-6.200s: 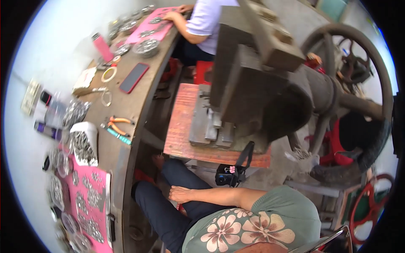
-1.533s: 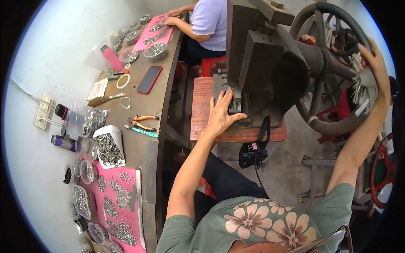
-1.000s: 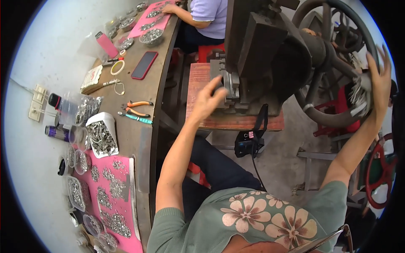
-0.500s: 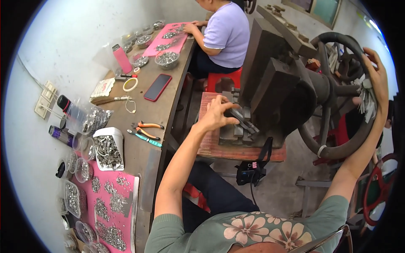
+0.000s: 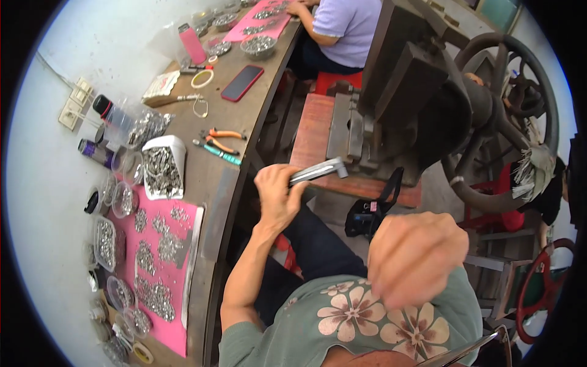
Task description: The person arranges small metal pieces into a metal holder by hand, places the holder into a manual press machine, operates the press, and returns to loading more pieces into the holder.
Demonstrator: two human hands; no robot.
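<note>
My left hand [image 5: 278, 196] grips a narrow metal bar [image 5: 318, 172] with a short bent end, holding it in the air in front of the hand press [image 5: 422, 92]. The bar's near end is hidden in my fingers. My right hand [image 5: 419, 260] is raised close to the camera, over my shirt. Motion smears it, its back faces me, and its fingers are hard to make out. On the press's red wooden base [image 5: 310, 131] lies the dark metal bed [image 5: 354, 131], to the right of the bar and beyond it.
To the left, the workbench holds a white tray of metal pieces [image 5: 164, 168], pliers [image 5: 223, 137], a phone [image 5: 243, 82] and a pink mat [image 5: 162, 336] with small metal parts. The press's handwheel [image 5: 553, 104] stands at right. A co-worker in lilac [image 5: 348, 30] sits at the far bench.
My right hand has left the handwheel and come in toward the camera. My left hand has drawn back from the press bed with the metal bar. The head view has shifted.
</note>
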